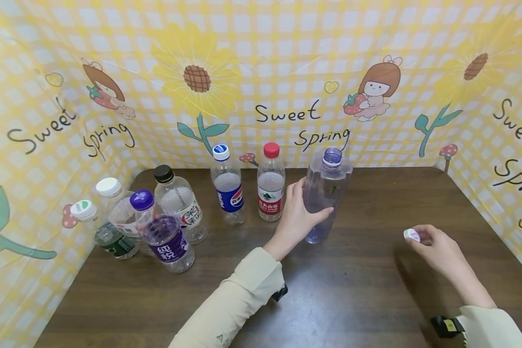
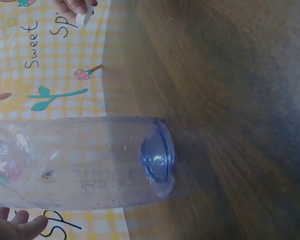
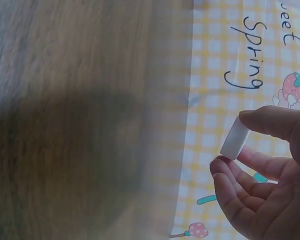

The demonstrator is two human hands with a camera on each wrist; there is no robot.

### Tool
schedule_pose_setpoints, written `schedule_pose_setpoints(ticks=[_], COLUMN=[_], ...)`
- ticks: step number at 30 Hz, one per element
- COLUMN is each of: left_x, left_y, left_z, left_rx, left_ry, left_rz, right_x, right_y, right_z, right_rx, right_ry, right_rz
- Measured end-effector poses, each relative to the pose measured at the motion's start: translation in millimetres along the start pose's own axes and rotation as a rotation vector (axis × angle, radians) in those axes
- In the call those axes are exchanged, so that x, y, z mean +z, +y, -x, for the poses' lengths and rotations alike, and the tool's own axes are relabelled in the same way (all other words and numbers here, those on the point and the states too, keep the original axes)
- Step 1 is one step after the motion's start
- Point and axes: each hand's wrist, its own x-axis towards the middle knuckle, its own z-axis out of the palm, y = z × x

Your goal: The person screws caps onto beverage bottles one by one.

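A large clear, bluish bottle (image 1: 326, 193) without a cap stands upright on the table. Beside its left side is my left hand (image 1: 299, 212), thumb stretched across the bottle's front in the head view and fingers spread at its edge. In the left wrist view a gap shows between the thumb of that hand (image 2: 15, 225) and the bottle (image 2: 85, 162); finger contact is unclear. Well to the right, my right hand (image 1: 439, 251) pinches a white bottle cap (image 1: 412, 235) between thumb and fingers above the table. The right wrist view shows the cap (image 3: 235, 140) edge-on.
Left of the large bottle stand a red-capped water bottle (image 1: 270, 186) and a Pepsi bottle (image 1: 228, 188). Further left cluster a black-capped bottle (image 1: 178, 203), a purple-capped bottle (image 1: 163, 234) and two white-capped bottles. Yellow checked cloth (image 1: 261, 72) walls the wooden table (image 1: 322, 299).
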Motion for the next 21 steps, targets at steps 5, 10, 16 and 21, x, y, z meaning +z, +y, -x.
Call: schedule_pose_setpoints(ticks=[5, 10, 16, 21], left_x=[-1.3, -4.1, -9.5, -15.4], left_y=[0.5, 0.0, -2.0, -4.6], left_z=[4.8, 11.3, 23.0, 33.3], left_rx=[-0.015, -0.03, -0.03, -0.046], left_ry=[-0.004, -0.029, -0.059, -0.071], left_rz=[0.028, 0.05, 0.072, 0.051], right_x=[-0.9, -1.5, -2.8, -6.6], right_y=[-8.7, -17.6, -28.2, -35.7], right_z=[1.4, 2.6, 4.4, 5.1], right_rx=[0.007, -0.007, -0.047, -0.09], right_ry=[0.009, 0.029, 0.073, 0.118], right_rz=[-0.013, -0.029, -0.043, -0.045])
